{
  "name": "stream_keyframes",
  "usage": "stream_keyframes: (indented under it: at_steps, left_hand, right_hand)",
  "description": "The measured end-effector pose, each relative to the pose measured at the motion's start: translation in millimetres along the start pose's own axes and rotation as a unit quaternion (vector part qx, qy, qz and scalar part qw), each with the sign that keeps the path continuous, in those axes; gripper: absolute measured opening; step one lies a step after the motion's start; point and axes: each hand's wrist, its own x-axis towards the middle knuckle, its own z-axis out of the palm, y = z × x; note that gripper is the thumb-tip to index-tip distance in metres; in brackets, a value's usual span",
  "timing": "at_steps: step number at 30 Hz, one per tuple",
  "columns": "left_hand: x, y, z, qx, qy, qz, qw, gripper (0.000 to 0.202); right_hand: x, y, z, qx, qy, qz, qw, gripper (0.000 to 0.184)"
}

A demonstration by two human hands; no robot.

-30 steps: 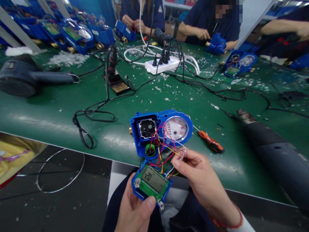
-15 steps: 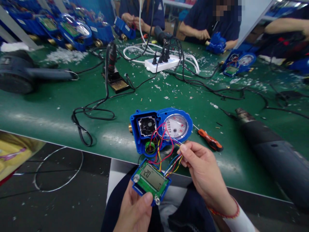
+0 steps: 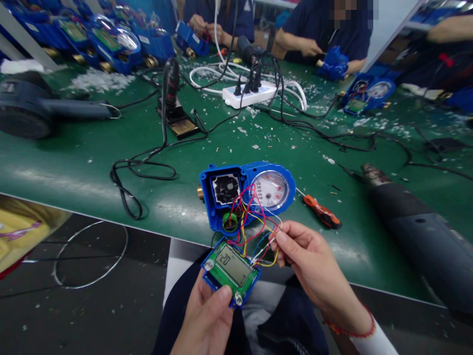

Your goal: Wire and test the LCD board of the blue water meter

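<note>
Drawn a little back from the water meter (image 3: pixel 247 195), our right hand (image 3: pixel 314 268) pinches the coloured wires (image 3: pixel 254 224); our left hand (image 3: pixel 207 323) has its grip closed around the display board (image 3: pixel 231 270), still wired, outside the meter's open housing.

Heat gun (image 3: pixel 417 231) runs off the right edge. Fingers of the left hand (image 3: pixel 207 320) hide behind the display board (image 3: pixel 231 268); wires (image 3: pixel 254 231) vanish into the right hand (image 3: pixel 314 271).
</note>
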Motion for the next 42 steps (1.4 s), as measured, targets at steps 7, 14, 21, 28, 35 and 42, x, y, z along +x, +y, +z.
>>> stream_keyframes:
  at_steps: [7,14,21,28,35,42]
  left_hand:
    - [-1,0,-3.1,0.004,0.015,-0.012,1.000,0.048]
    - [-1,0,-1.1,-0.011,0.017,-0.018,1.000,0.036]
    - [-2,0,-3.4,0.008,0.009,-0.029,0.999,0.044]
    - [-3,1,-3.5,0.011,0.009,-0.032,0.999,0.049]
    - [-2,1,-3.2,0.013,-0.007,-0.035,0.999,0.050]
    - [-2,0,-2.4,0.007,-0.013,-0.027,1.000,0.046]
  right_hand:
    - [-5,6,3,-0.077,0.071,-0.126,0.986,0.022]
    - [-7,3,3,0.020,0.055,-0.121,0.991,0.023]
    - [-6,-6,4,0.233,-0.071,0.081,0.967,0.017]
    - [-5,-6,3,0.172,-0.071,0.025,0.982,0.028]
    - [1,-2,7,0.075,0.029,0.008,0.997,0.030]
    - [1,4,12,0.063,0.035,0.003,0.997,0.034]
